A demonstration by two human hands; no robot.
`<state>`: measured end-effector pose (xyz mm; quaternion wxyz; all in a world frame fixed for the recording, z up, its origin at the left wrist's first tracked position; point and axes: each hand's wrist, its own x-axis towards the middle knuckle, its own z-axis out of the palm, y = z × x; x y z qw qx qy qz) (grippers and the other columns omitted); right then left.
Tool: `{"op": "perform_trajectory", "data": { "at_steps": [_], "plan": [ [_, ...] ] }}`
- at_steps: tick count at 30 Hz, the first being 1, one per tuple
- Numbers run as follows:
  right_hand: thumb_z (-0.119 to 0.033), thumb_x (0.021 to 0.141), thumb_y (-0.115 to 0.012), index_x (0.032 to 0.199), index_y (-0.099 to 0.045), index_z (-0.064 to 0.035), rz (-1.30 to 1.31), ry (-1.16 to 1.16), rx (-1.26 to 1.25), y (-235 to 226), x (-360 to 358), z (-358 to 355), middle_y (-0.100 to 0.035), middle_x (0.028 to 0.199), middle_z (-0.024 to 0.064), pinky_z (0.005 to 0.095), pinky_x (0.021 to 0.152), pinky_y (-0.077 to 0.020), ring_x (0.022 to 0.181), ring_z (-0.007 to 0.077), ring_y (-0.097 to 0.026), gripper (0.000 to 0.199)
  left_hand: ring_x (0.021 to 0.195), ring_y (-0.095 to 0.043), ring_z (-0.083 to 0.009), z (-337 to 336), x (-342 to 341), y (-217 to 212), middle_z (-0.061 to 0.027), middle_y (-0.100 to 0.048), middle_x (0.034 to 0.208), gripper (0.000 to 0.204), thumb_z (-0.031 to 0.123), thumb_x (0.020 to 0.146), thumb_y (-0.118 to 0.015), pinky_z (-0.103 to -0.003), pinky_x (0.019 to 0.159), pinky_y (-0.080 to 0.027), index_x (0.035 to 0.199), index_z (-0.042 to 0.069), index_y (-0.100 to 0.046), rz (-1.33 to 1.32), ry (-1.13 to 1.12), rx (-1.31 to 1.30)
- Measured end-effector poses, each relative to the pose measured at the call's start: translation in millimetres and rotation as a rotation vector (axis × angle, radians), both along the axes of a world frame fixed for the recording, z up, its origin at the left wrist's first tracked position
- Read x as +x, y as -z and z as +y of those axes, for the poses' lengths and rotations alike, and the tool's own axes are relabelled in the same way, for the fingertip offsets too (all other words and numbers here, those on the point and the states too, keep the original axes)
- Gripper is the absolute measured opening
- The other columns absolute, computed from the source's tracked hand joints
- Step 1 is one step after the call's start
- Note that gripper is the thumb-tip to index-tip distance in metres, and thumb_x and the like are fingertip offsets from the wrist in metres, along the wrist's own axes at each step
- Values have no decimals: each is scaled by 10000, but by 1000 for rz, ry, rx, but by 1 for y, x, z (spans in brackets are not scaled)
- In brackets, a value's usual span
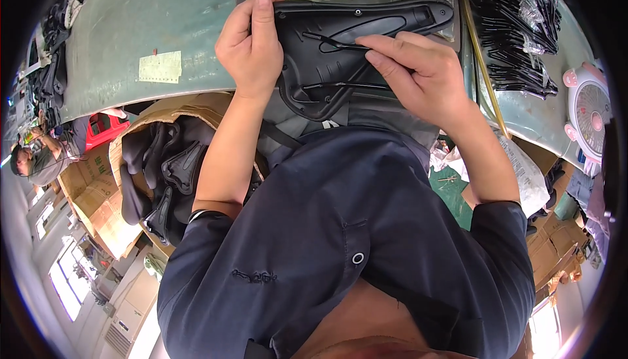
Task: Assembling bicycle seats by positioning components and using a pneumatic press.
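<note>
A black bicycle saddle [294,41] lies with its underside up, its narrow nose pointing right and its wide end to the left. My left hand [252,48] grips the wide end at its edge, thumb on top. A bent black saddle rail [327,40] lies across the underside, its two arms running to the right. My right hand [418,71] pinches the upper arm of this rail between thumb and fingers, over the middle of the saddle. Whether the rail's ends sit in the saddle's sockets I cannot tell.
Bundles of black rails [517,32] lie on the bench at the right, near a pink and white fan [591,115]. An open carton [190,105] with several saddles stands at my left. A paper slip [160,67] lies on the green bench [183,25]. Another person [46,162] sits far left.
</note>
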<state>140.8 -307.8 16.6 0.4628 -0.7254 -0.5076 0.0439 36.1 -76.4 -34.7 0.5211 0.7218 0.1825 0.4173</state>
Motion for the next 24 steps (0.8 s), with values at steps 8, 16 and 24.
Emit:
{"op": "perform_trajectory", "data": {
  "at_steps": [8, 16, 24],
  "plan": [
    [-224, 899, -820, 1046, -832, -177, -186, 43, -56, -8, 3, 16, -608, 697, 20, 384, 511, -489, 592, 245, -637, 154, 904, -678, -109, 0, -5, 1, -110, -810, 1036, 273, 137, 1119, -622, -254, 856, -541, 1057, -79, -776, -62, 12, -80],
    [-240, 904, -802, 1008, -821, -177, -200, -21, -18, -20, 14, 35, -610, 709, 38, 412, 534, -499, 622, 276, -653, 123, 1010, -736, -202, 1, -2, -7, -180, -799, 1090, 304, 148, 1136, -578, -318, 963, -558, 1091, -88, -764, -64, 78, -182],
    [-138, 883, -807, 1012, -825, -131, -145, -110, -89, -34, 20, 39, -590, 684, 71, 402, 529, -492, 571, 292, -627, 131, 857, -731, -270, -5, -2, -6, -122, -800, 969, 126, 79, 1026, -696, -369, 797, -550, 1000, 24, -806, 45, -22, 143]
  ]
}}
